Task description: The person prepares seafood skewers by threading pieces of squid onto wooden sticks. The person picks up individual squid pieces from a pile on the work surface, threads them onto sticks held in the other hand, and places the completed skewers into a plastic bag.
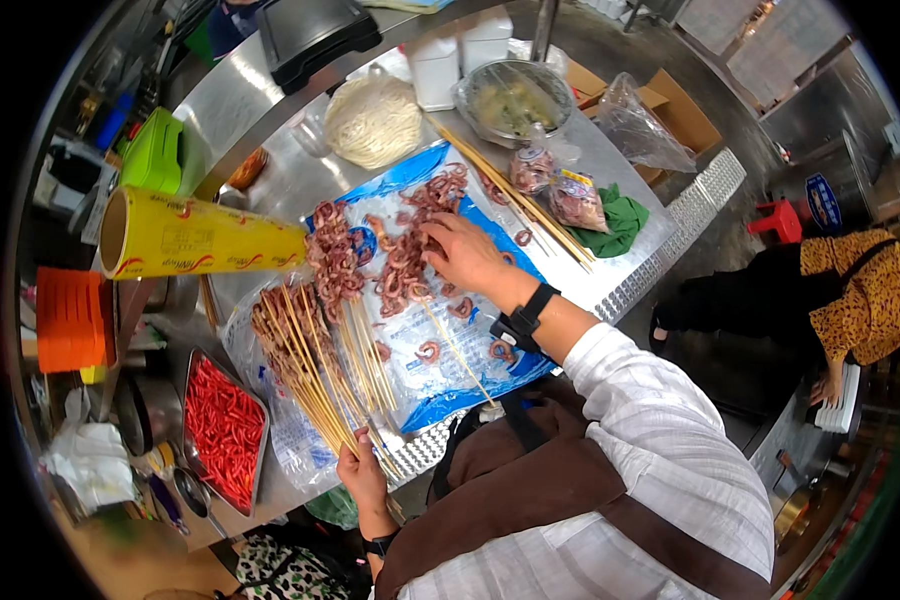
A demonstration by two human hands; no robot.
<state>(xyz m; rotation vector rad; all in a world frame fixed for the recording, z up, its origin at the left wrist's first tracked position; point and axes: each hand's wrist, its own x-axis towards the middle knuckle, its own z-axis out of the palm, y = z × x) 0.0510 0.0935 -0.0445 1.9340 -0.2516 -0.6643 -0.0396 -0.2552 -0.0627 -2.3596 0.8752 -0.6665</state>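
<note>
My left hand [362,469] closes its fingers around the bare ends of bamboo skewers [316,405] threaded with reddish-brown meat pieces, at the lower left of the blue and white plastic sheet [427,394]. My right hand [454,251] reaches over a pile of curled squid-like tentacle pieces [394,281]; its fingertips are at the pile, and whether they pinch a piece cannot be told. A single skewer [461,356] lies below this hand. More loaded skewers [334,251] lie left of the pile. Loose curled pieces [427,352] are scattered on the sheet.
A yellow cling-film box [202,236] and a tray of red chillies [225,435] are on the left. Behind stand noodles [375,120] and a covered bowl [515,101]. Long skewers [521,199], bagged meat [576,201] and a green cloth [616,223] lie right. Another person [862,292] stands far right.
</note>
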